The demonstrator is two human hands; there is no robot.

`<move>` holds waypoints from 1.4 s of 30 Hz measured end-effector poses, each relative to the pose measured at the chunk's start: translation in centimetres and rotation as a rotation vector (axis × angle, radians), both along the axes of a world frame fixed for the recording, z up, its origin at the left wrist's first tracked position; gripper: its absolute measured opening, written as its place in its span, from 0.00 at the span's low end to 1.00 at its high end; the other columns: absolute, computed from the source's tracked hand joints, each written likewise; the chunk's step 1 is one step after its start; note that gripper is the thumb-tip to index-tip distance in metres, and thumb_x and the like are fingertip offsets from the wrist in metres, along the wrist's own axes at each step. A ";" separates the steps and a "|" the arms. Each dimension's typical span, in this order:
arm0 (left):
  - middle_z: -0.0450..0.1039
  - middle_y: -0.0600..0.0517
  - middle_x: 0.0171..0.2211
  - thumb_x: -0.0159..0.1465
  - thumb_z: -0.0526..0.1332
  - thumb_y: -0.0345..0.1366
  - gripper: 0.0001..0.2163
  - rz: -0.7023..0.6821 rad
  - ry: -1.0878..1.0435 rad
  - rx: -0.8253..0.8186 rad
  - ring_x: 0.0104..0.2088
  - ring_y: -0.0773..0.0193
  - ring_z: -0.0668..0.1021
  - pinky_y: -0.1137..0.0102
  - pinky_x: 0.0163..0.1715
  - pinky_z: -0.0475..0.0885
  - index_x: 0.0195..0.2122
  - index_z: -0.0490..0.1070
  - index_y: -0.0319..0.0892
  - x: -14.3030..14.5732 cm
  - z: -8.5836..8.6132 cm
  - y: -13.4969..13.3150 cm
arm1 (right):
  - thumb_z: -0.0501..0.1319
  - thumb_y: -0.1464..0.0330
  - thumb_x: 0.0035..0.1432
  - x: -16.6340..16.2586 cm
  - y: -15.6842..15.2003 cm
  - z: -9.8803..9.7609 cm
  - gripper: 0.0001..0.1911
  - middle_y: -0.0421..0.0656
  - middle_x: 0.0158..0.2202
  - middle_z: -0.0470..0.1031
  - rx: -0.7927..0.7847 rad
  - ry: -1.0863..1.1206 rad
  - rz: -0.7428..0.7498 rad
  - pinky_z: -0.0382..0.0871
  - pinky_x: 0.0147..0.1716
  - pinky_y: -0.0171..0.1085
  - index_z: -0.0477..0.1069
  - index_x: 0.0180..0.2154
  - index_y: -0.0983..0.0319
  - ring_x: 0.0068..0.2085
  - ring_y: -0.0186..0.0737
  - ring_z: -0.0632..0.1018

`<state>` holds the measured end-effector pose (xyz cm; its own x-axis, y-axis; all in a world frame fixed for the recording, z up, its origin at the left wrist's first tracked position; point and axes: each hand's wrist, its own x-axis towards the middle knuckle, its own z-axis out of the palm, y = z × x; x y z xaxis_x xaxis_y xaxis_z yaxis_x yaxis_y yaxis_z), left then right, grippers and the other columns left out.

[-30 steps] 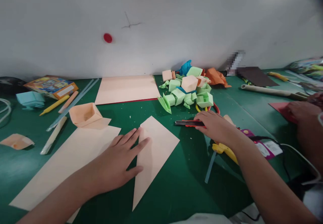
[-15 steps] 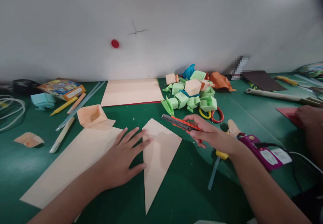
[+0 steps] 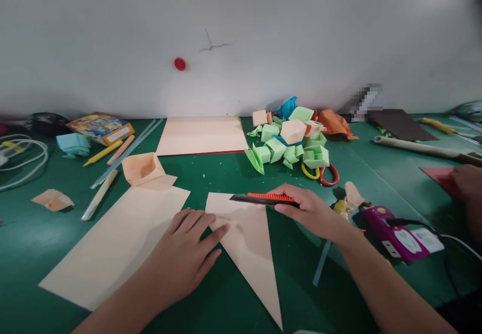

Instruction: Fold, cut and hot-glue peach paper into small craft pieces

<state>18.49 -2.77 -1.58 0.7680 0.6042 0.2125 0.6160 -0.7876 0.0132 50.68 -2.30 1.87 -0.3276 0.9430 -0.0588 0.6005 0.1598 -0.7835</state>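
A folded peach paper triangle (image 3: 252, 251) lies on the green table, its long point towards me. My left hand (image 3: 190, 253) rests at its left edge, palm down, fingers apart and slightly bent, fingertips touching the paper. My right hand (image 3: 312, 211) is closed round an orange and black box cutter (image 3: 263, 199), held over the triangle's top right part with its tip pointing left. I cannot tell whether the cutter touches the paper. A larger peach sheet (image 3: 116, 243) lies left of the triangle, partly under my left forearm.
A peach paper box (image 3: 150, 173) sits behind the large sheet. Folded green paper pieces (image 3: 274, 148) are heaped at the back, by scissors (image 3: 329, 174). A purple power strip (image 3: 391, 233) with cables lies right. Another person's hand (image 3: 465, 181) touches red paper at the far right.
The paper triangle has turned, its long point swinging from left to right. My left fingers have bent more. The box cutter has come lower and flatter, over the triangle's upper part.
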 end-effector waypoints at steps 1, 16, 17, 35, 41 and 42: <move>0.74 0.46 0.54 0.72 0.53 0.36 0.16 -0.012 -0.024 0.011 0.53 0.48 0.74 0.51 0.51 0.69 0.58 0.72 0.48 0.2 -0.2 -0.5 | 0.58 0.61 0.69 -0.3 0.0 -0.1 0.12 0.41 0.44 0.78 0.007 -0.014 -0.006 0.68 0.38 0.35 0.75 0.49 0.55 0.40 0.40 0.76; 0.73 0.43 0.60 0.65 0.51 0.26 0.23 -0.233 0.056 -0.077 0.57 0.49 0.76 0.57 0.54 0.77 0.62 0.68 0.35 1.4 -0.7 -3.3 | 0.66 0.60 0.61 -2.9 -0.8 -2.3 0.08 0.38 0.36 0.81 0.074 -0.067 -0.018 0.69 0.34 0.34 0.76 0.40 0.57 0.35 0.39 0.79; 0.73 0.42 0.60 0.65 0.51 0.26 0.23 -0.231 0.060 -0.076 0.57 0.49 0.76 0.56 0.54 0.76 0.62 0.68 0.35 1.4 -0.7 -3.4 | 0.67 0.60 0.61 -3.1 -0.9 -2.3 0.08 0.38 0.36 0.81 0.068 -0.060 -0.007 0.69 0.34 0.33 0.76 0.40 0.57 0.36 0.38 0.79; 0.68 0.44 0.64 0.72 0.52 0.34 0.21 -0.171 0.001 -0.048 0.64 0.51 0.70 0.56 0.66 0.60 0.65 0.65 0.37 1.1 -1.6 -3.3 | 0.64 0.61 0.64 -3.9 -0.9 -3.2 0.09 0.39 0.42 0.83 0.104 -0.127 0.027 0.73 0.40 0.36 0.76 0.44 0.56 0.41 0.40 0.82; 0.71 0.44 0.63 0.74 0.51 0.37 0.20 -0.186 -0.027 -0.049 0.63 0.52 0.71 0.57 0.67 0.58 0.63 0.67 0.37 1.3 -1.3 -3.1 | 0.63 0.61 0.65 -4.0 -0.9 -3.2 0.09 0.41 0.43 0.83 0.119 -0.135 0.063 0.74 0.40 0.36 0.77 0.45 0.55 0.42 0.42 0.82; 0.71 0.44 0.63 0.74 0.51 0.37 0.20 -0.186 -0.027 -0.053 0.63 0.52 0.71 0.56 0.67 0.58 0.63 0.67 0.37 1.3 -1.2 -3.1 | 0.63 0.61 0.65 -4.0 -0.9 -3.2 0.09 0.41 0.43 0.83 0.114 -0.136 0.066 0.74 0.40 0.36 0.77 0.45 0.55 0.42 0.42 0.82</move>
